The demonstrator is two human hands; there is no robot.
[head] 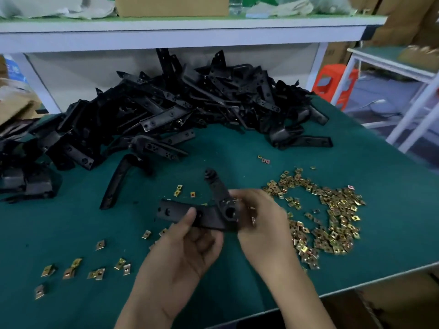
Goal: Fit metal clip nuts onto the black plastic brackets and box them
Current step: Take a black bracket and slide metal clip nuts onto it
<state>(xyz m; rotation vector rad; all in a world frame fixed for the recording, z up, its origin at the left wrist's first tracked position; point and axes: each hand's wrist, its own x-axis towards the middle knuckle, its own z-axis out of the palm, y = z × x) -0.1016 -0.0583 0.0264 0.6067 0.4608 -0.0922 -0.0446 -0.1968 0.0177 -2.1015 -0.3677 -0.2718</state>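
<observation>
A black plastic bracket (209, 216) with two arms is held just above the green table, in front of me. My left hand (190, 248) grips its lower arm from below, thumb on top. My right hand (263, 224) pinches the bracket's right end near a round hole; a small brass clip nut seems to sit between its fingers, blurred. A big pile of black brackets (166, 110) lies at the back. A heap of brass clip nuts (332, 217) is spread at the right, close to my right hand.
Loose clip nuts (71, 269) are scattered at the front left. The green table (285, 143) ends at the right and front edges. A white shelf (180, 29) with a cardboard box runs overhead. A red stool (332, 81) stands beyond the right edge.
</observation>
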